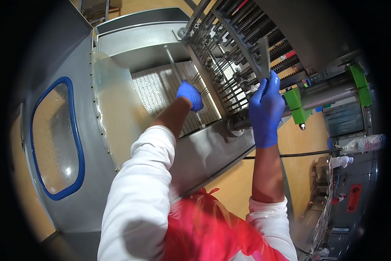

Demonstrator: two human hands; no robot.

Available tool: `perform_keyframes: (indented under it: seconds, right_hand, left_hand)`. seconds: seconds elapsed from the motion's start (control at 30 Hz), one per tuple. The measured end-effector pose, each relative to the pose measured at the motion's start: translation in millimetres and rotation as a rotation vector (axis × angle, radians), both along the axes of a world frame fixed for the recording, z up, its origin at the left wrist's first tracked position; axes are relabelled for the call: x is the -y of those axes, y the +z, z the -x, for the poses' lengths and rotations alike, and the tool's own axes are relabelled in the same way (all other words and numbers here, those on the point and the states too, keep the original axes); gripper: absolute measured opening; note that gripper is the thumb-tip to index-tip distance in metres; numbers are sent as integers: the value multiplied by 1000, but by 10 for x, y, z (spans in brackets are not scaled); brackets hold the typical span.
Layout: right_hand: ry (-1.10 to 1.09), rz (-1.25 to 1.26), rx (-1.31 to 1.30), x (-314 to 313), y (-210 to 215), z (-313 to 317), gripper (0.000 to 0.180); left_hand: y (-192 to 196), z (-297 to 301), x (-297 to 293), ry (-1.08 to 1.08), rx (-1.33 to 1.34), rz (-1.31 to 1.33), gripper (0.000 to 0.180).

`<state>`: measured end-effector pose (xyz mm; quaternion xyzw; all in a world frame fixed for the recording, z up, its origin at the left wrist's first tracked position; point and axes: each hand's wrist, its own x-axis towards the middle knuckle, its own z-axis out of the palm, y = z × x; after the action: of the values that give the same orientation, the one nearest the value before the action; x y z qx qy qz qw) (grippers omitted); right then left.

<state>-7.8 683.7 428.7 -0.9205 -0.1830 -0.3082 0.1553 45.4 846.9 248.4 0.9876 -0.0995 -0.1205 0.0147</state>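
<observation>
- The right hand point(267, 111) had its fingers closed on a flat metal bar point(264, 54), which jutted out beyond them, its long axis pointing away from the wearer.
- The left hand point(189, 96), to the left of the right fingers, appeared to have its own fingers curled around a thin metal rod point(172, 63); this ran past them at both ends, slanting from far left to near right.
- Just right of the left fingers sat a rack of metal pins point(226, 82); the right hand was nearer the black springs point(247, 27).
- Beneath the left fingers stretched a dimpled metal bed point(154, 91).
- Right of the right fingers, a green clamp point(294, 100) encircled a thick steel shaft point(328, 93).
- Farther left of both stood a blue-rimmed window point(75, 139).
</observation>
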Motion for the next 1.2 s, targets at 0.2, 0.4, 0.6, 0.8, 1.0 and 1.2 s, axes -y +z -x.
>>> perform_keyframes:
  seconds: [0.2,0.4,0.6,0.8,1.0,1.2]
  right_hand:
    - [-18,241,-410,473,-540,-126,14]
    - [33,-55,-14,44,3,157,16]
    - [171,-228,448,114,-21,131,19]
    - [-2,311,-213,525,-326,-123,16]
    - [30,-3,141,68,-43,-15,12]
    - [83,299,-163,474,-528,-179,15]
  left_hand:
    - [283,-1,111,-43,-108,-31,39]
    - [216,24,55,-21,-86,-35,39]
    - [107,-12,63,-14,-50,-17,40]
    - [105,-47,112,-43,13,8,39]
    - [155,8,24,-9,-95,-10,40]
    - [128,-7,107,-27,7,-33,39]
